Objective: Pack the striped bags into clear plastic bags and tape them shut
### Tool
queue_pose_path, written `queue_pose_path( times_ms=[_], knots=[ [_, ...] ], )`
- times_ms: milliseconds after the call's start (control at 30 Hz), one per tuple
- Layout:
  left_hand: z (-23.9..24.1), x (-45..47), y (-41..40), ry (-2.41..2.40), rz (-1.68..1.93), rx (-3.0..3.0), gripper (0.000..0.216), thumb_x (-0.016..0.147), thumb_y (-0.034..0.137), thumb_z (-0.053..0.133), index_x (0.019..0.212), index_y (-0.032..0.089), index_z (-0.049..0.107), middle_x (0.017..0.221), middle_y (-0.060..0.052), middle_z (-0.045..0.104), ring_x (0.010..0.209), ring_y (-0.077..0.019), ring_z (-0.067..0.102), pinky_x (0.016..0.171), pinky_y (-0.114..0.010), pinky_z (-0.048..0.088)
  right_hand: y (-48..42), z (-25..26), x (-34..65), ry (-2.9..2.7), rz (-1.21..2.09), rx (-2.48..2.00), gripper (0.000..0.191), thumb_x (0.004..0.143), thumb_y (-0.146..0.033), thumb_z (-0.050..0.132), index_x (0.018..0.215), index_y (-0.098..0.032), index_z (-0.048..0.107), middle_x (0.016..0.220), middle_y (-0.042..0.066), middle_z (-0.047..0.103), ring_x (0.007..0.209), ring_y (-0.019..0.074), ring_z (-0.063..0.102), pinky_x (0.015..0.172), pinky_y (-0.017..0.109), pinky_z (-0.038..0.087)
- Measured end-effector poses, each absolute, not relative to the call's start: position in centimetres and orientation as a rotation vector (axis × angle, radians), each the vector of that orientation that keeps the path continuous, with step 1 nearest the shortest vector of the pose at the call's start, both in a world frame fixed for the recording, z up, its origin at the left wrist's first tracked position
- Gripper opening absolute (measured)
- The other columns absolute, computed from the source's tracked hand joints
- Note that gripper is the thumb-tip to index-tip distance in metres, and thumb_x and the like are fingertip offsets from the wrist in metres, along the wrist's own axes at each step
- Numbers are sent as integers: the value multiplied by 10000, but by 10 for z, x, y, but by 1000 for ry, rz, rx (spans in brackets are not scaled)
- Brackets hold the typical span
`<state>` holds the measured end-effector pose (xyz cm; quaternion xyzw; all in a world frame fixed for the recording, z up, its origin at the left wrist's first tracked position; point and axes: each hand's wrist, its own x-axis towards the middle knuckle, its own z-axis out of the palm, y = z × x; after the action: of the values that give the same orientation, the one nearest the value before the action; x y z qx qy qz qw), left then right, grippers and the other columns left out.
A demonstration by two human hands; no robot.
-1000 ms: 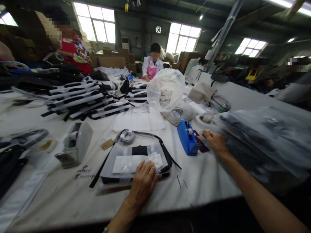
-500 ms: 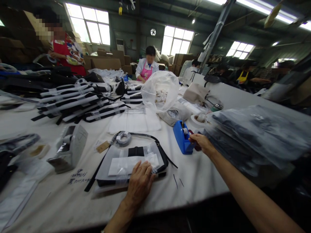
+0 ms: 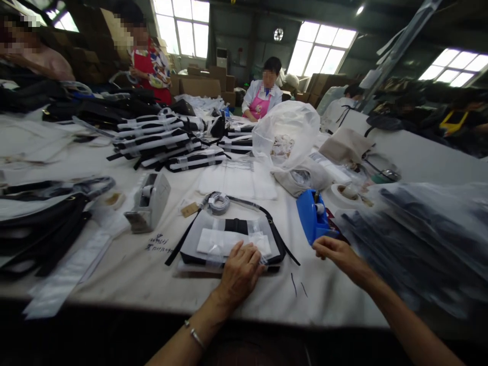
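My left hand [image 3: 241,270] lies flat, fingers spread, on a black bag wrapped in clear plastic [image 3: 231,241] near the table's front edge. A white paper sheet shows under the plastic, and the bag's black strap loops round its far side. My right hand [image 3: 335,252] hovers just in front of a blue tape dispenser [image 3: 313,215], fingers pinched together; whether a piece of tape is between them I cannot make out. A coiled grey strap [image 3: 217,202] lies beyond the bag.
A grey tape dispenser [image 3: 150,201] stands to the left. Stacks of black-and-white striped bags [image 3: 160,142] fill the far left. A clear plastic sack [image 3: 286,132] sits mid-table, and bagged dark goods [image 3: 419,239] pile up on the right. Several other people work at the back.
My right hand has drawn back from the blue dispenser's far side toward me, fingers pinched. My left hand has stayed on the wrapped bag. The view has swung a little to the left.
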<state>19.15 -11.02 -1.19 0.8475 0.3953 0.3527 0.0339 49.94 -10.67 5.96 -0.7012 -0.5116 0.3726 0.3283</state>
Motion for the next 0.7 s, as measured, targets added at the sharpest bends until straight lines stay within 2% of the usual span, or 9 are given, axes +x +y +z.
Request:
queue_pose_path(
  times_ms=[133, 300, 400, 500, 600, 700],
  knots=[
    [-12, 191, -111, 1227, 1053, 2580, 215, 903, 231, 545, 1115, 193, 545, 1082, -60, 679, 1123, -241, 605, 1061, -475, 413, -70, 108, 440, -1961, 1251, -1569, 269, 780, -453, 646, 707, -196, 678, 675, 6, 644, 657, 157, 555, 638, 267, 431],
    [-15, 192, -111, 1229, 1080, 2578, 248, 901, 252, 558, 1139, 181, 558, 1103, -70, 671, 1124, -243, 600, 1070, -475, 403, -4, 124, 368, -2778, 1214, -1349, 164, 746, -357, 685, 714, -200, 718, 573, -46, 599, 540, 108, 492, 518, 221, 337],
    [-18, 193, -111, 1230, 1112, 2566, 251, 903, 266, 560, 1135, 172, 569, 1107, -75, 668, 1114, -244, 596, 1069, -473, 402, 22, 110, 326, -3300, 944, -1293, 145, 685, -320, 738, 763, -198, 742, 616, -27, 646, 555, 118, 538, 512, 226, 317],
    [-20, 194, -111, 1238, 1113, 2542, 238, 904, 267, 555, 1118, 165, 579, 1077, -76, 669, 1083, -240, 601, 1063, -468, 408, 34, 94, 292, -3712, 462, -1104, 206, 672, -350, 770, 787, -181, 751, 697, 37, 704, 622, 169, 603, 560, 258, 340],
    [-21, 194, -110, 1230, 1106, 2533, 234, 911, 267, 543, 1117, 162, 580, 1059, -80, 668, 1080, -242, 599, 1063, -466, 408, 44, 82, 277, -3879, 46, -698, 270, 707, -424, 762, 739, -157, 738, 719, 89, 720, 678, 217, 636, 665, 315, 365],
    [-21, 194, -110, 1232, 1110, 2529, 233, 918, 273, 533, 1114, 156, 579, 1051, -81, 666, 1099, -244, 593, 1066, -464, 406, 60, 74, 281, -3874, -60, -418, 329, 729, -492, 745, 725, -164, 719, 752, 97, 728, 738, 228, 646, 765, 347, 357]
  ],
)
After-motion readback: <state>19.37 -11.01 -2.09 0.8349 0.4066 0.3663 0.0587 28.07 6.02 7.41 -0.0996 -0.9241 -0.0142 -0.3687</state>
